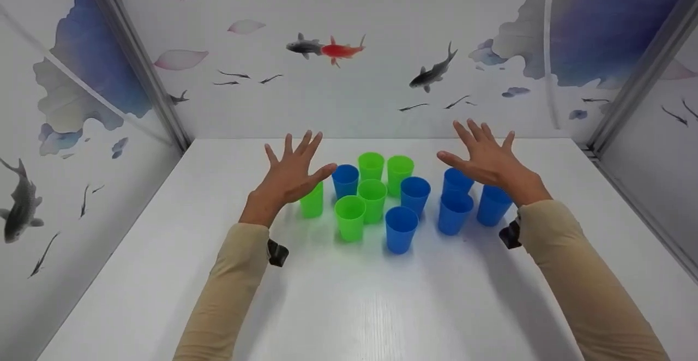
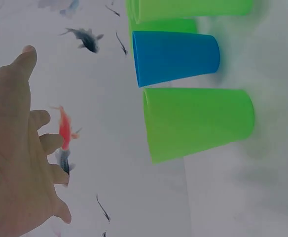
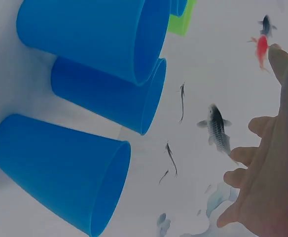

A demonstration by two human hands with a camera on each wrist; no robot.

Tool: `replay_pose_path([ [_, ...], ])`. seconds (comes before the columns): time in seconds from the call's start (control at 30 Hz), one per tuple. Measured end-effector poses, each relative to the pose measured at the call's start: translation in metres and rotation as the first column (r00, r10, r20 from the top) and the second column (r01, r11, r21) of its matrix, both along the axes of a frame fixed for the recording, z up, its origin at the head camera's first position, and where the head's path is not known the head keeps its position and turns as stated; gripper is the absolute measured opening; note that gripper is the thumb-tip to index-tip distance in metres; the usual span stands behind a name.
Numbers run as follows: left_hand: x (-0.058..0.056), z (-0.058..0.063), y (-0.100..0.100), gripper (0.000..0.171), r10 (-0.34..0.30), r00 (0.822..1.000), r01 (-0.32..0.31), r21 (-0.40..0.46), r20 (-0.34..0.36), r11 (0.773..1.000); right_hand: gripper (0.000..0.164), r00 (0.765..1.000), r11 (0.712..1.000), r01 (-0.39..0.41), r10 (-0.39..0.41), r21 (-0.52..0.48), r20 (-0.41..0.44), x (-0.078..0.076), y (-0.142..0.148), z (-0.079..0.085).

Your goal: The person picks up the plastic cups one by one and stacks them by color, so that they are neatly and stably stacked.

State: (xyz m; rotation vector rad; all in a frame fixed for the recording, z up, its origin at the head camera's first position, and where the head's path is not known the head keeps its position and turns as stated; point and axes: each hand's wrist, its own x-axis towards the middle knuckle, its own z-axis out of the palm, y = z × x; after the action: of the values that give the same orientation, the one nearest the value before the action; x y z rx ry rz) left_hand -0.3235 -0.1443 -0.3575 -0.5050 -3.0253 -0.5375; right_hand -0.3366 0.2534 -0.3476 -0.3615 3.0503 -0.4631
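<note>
My left hand (image 1: 294, 174) is raised with its fingers spread, holding nothing, over the left end of a group of plastic cups. A green cup (image 1: 312, 202) stands partly hidden below it, with a blue cup (image 1: 346, 182) just past the thumb. On the other side my right hand (image 1: 491, 159) hovers, fingers spread, above a blue cup (image 1: 493, 208) and another blue cup (image 1: 457, 180). Between the hands, several green cups (image 1: 350, 219) and blue cups (image 1: 401, 231) stand upright, mouths up. In the left wrist view the palm (image 2: 16, 158) is apart from the nearest green cup (image 2: 198, 123).
The cups stand on a white table (image 1: 349, 301). Behind it rises a white wall (image 1: 349, 99) printed with fish and petals. Similar panels close off both sides, joined by grey metal posts (image 1: 136, 55). A small black device (image 1: 277, 253) is worn at the left wrist.
</note>
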Motion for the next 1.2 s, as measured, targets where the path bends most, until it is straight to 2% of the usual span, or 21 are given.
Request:
replay_pose_path([
  [0.2,0.009,-0.013,-0.003,0.087,0.039,0.998,-0.044,0.128,0.044,0.991,0.090,0.999,0.986,-0.011,0.018,-0.168,0.042,0.013,-0.004,-0.001],
  [0.3,0.014,-0.020,-0.005,0.087,0.081,0.995,-0.092,0.237,0.055,0.967,0.083,0.998,0.958,-0.001,0.019,-0.286,0.060,0.022,-0.006,0.001],
  [0.37,0.018,-0.027,-0.006,0.087,0.113,0.992,-0.128,0.322,0.063,0.938,0.079,0.998,0.939,0.011,0.011,-0.345,0.062,0.029,-0.006,0.000],
  [0.5,0.026,-0.041,-0.009,0.082,0.159,0.983,-0.182,0.471,0.087,0.863,0.073,0.999,0.901,0.036,-0.016,-0.432,0.049,0.043,-0.003,-0.003],
  [0.63,0.028,-0.050,-0.011,0.076,0.158,0.985,-0.170,0.574,0.071,0.801,0.069,0.998,0.868,0.036,-0.056,-0.496,-0.025,0.052,0.004,-0.012],
  [0.77,0.027,-0.051,-0.010,0.071,0.152,0.988,-0.141,0.652,0.041,0.745,0.065,0.985,0.831,0.015,-0.108,-0.556,-0.135,0.056,0.015,-0.026],
  [0.87,0.022,-0.051,-0.007,0.067,0.151,0.988,-0.136,0.708,0.042,0.693,0.065,0.977,0.806,0.017,-0.138,-0.592,-0.160,0.056,0.025,-0.037],
  [1.0,0.015,-0.049,0.002,0.062,0.141,0.989,-0.125,0.791,0.049,0.599,0.068,0.973,0.785,0.040,-0.172,-0.618,-0.156,0.056,0.038,-0.043],
  [1.07,0.013,-0.047,0.007,0.059,0.141,0.989,-0.120,0.820,0.048,0.560,0.070,0.972,0.777,0.044,-0.179,-0.628,-0.154,0.056,0.043,-0.045],
  [1.13,0.011,-0.048,0.011,0.059,0.140,0.989,-0.117,0.833,0.048,0.540,0.072,0.972,0.775,0.055,-0.187,-0.630,-0.144,0.054,0.049,-0.048],
  [1.2,0.010,-0.050,0.016,0.060,0.150,0.987,-0.127,0.819,0.050,0.559,0.074,0.974,0.771,0.068,-0.189,-0.633,-0.126,0.052,0.055,-0.053],
])
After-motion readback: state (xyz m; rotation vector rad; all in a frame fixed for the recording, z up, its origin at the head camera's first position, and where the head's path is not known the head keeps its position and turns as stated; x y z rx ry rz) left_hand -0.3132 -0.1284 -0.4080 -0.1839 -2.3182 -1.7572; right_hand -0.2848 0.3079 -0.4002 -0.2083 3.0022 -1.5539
